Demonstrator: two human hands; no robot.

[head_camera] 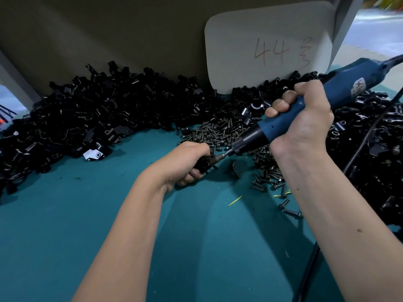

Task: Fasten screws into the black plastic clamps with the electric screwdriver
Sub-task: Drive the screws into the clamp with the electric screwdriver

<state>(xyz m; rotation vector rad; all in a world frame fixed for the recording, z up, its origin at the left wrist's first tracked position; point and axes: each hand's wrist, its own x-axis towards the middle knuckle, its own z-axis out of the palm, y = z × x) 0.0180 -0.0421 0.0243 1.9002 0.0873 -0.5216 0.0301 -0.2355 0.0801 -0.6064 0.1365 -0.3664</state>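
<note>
Two hands work over the teal table [65, 236]: the left hand [187, 163] has its fingers curled tight around one black clamp [204, 165], and the right hand [303, 118] is wrapped around the one blue electric screwdriver [327, 94], whose bit [220, 156] touches the clamp. Behind them lie a heap of loose clamps [87, 114] (too many to count), a pile of screws [218, 131] and one white card [268, 46].
</note>
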